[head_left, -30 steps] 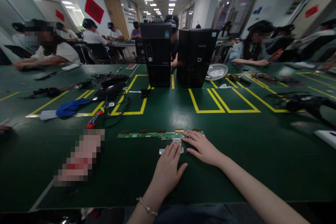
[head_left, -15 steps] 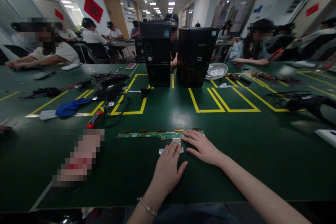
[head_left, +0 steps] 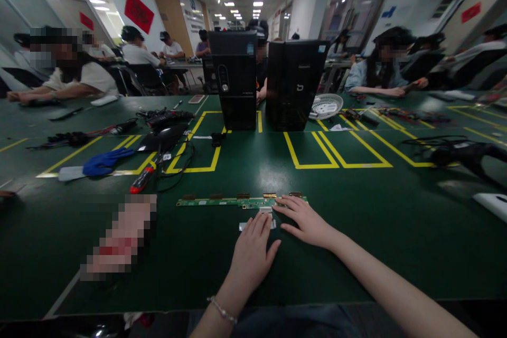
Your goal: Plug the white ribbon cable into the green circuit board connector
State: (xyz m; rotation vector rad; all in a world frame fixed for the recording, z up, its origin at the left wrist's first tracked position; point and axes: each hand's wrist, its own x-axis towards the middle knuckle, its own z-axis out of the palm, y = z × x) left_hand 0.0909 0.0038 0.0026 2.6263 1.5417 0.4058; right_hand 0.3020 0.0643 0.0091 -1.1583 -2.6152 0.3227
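A long, narrow green circuit board (head_left: 216, 203) lies flat on the green table, with brown and coppery tabs along its far edge. My right hand (head_left: 307, 222) rests on the board's right end, fingers stretched out and covering part of it. Just below the board, my left hand (head_left: 253, 251) lies palm down with its fingers extended. Its fingertips are at a white connector strip (head_left: 265, 210) by the board's near edge. A small silvery-white piece (head_left: 243, 226) shows partly from under the left fingers; the rest is hidden.
Two black computer towers (head_left: 237, 82) stand ahead. To the left lie a red-and-black screwdriver (head_left: 142, 178), a blue glove (head_left: 106, 161) and cables. A white basket (head_left: 327, 106) sits behind the right tower. Black cables (head_left: 455, 150) lie at right. People sit around the table.
Both hands stay almost in place; the left thumb has shifted very slightly. The board has not moved. The view has drifted a little.
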